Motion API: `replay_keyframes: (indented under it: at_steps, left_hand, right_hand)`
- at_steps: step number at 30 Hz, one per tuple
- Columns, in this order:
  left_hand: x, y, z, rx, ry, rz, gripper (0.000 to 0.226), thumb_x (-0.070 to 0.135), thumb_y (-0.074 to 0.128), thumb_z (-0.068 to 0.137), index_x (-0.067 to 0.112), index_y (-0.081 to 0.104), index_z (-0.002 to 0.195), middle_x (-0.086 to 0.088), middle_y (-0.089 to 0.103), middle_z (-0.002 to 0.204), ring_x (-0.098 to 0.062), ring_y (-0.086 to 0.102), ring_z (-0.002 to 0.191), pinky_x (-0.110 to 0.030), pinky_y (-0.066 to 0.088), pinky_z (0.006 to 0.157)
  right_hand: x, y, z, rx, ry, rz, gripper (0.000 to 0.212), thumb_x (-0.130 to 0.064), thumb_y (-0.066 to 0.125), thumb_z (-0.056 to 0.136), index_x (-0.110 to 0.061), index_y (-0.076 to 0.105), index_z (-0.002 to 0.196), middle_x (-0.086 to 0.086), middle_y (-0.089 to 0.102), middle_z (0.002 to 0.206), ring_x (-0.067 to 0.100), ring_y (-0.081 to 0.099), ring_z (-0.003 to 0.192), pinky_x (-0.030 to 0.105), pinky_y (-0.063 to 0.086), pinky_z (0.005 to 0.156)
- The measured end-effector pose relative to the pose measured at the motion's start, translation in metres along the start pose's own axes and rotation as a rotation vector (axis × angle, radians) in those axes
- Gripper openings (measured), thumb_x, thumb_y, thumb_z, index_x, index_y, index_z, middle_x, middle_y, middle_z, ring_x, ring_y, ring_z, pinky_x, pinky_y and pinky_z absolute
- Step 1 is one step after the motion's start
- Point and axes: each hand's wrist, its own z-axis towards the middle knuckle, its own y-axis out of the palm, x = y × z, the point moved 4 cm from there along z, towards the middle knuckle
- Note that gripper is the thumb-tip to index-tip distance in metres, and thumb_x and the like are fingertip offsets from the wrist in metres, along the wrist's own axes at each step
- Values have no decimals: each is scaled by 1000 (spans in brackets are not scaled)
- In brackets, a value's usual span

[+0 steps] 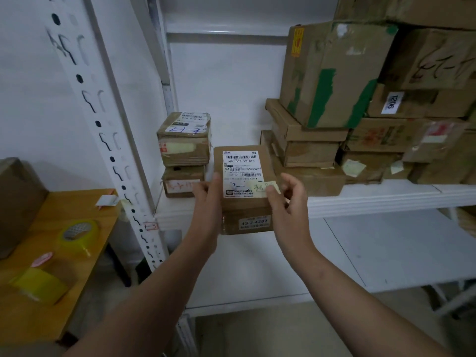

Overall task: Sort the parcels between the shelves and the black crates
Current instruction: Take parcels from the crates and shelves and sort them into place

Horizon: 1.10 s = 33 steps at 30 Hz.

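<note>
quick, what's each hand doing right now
Left hand: grips the parcel by its left edge.
Right hand: thumb on the parcel's right edge, fingers loosely curled; a real grip cannot be told.

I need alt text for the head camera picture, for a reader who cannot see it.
A person holds a small cardboard parcel with a white label at the edge of a white shelf: the left hand grips its left side, the thumb of the right hand touches its yellow note. Other parcels stand stacked on the shelf behind.
</note>
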Motion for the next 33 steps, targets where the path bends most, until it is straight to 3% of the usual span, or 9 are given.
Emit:
replay_keyframes:
  at_steps: [3, 6, 9, 12, 15, 19, 25, 29, 33]
  left_hand:
    - [-6, 4, -11, -1, -38, -28, 31, 62, 39, 91, 35, 38, 107, 3, 60, 114, -17, 60, 105, -35, 50, 77]
    - [-12, 4, -19, 23, -75, -49, 45, 71, 41, 84, 36, 41, 112, -1, 64, 114, -24, 62, 107, -48, 51, 89]
    - [-12, 8, -31, -25, -60, -53, 44, 59, 39, 92, 32, 47, 126, -1, 69, 112, -24, 66, 104, -51, 53, 89]
    - [-8, 9, -46, -27, 8, -64, 24, 51, 42, 94, 41, 47, 115, 2, 69, 109, -22, 67, 100, -51, 54, 86]
    - [-2, 10, -59, -25, 52, -49, 12, 46, 38, 98, 38, 41, 106, 1, 69, 104, -27, 67, 99, -54, 54, 84]
    - [9, 16, -75, -55, 159, 35, 23, 40, 37, 99, 36, 31, 121, -10, 62, 121, -27, 66, 102, -44, 58, 78]
    - [24, 30, -99, -79, 255, 37, 27, 37, 39, 97, 43, 36, 124, -9, 61, 123, -28, 65, 106, -50, 56, 84]
    - [25, 44, -112, -92, 268, 53, 31, 38, 39, 98, 42, 34, 128, -10, 60, 125, -28, 64, 107, -52, 54, 86]
    - [23, 65, -126, -120, 293, 67, 25, 42, 41, 94, 52, 39, 116, -9, 61, 122, -26, 65, 105, -50, 55, 86]
  right_hand:
    - [4, -11, -9, -6, 99, 77, 36, -38, 45, 99, -25, 45, 133, -6, 36, 137, 0, 44, 117, 21, 43, 99]
    - [3, -19, -16, -65, 113, 58, 29, -37, 36, 101, -26, 54, 122, -8, 46, 130, -5, 48, 110, 6, 42, 82]
    - [1, -24, -20, -162, 224, 144, 17, -43, 34, 100, -36, 49, 105, -10, 59, 101, 3, 57, 91, 16, 45, 68]
    - [-1, -35, -22, -227, 271, 206, 15, -45, 36, 99, -33, 46, 99, -9, 61, 86, 5, 60, 83, 22, 44, 68]
    - [-7, -45, -27, -296, 240, 188, 20, -45, 32, 100, -29, 44, 99, -5, 59, 93, 5, 61, 87, 21, 46, 67]
    - [-19, -56, -34, -303, 158, 155, 15, -38, 35, 101, -26, 42, 96, -5, 54, 86, 9, 57, 81, 23, 45, 65]
    - [-38, -73, -44, -330, 103, 228, 19, -21, 34, 102, -18, 40, 120, -27, 65, 75, -7, 63, 71, 13, 48, 56]
    - [-42, -90, -49, -313, 98, 256, 23, -21, 35, 102, -17, 41, 123, -20, 65, 80, -5, 64, 71, 15, 48, 56]
    - [-43, -115, -57, -289, 96, 254, 20, -22, 34, 102, -18, 41, 121, -20, 64, 83, -5, 64, 74, 15, 49, 57]
